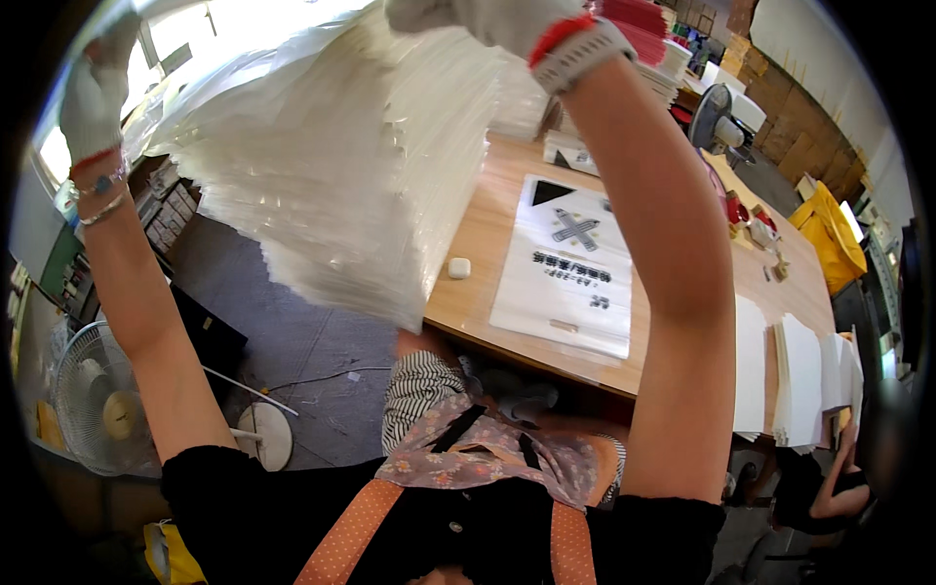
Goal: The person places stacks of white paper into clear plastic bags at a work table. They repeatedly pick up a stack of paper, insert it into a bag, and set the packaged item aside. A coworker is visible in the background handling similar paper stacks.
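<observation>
A tall pile of clear plastic bags leans over the left end of the wooden table, its layered edges fanning down past the table's side. My left hand, in a white glove with a red cuff, is raised at the far left beside the pile; its fingers are blurred and fade into the bright window. Also gloved, my right hand is at the top edge over the pile's upper part. Its fingers are partly cut off, so their grip is hidden. On the table lies a printed clear bag stack with a crossed pencil-and-ruler picture.
A small white case lies on the wooden table. White sheets are stacked at right, near another person. A yellow bag hangs at the far right corner. Fans stand at left and back right.
</observation>
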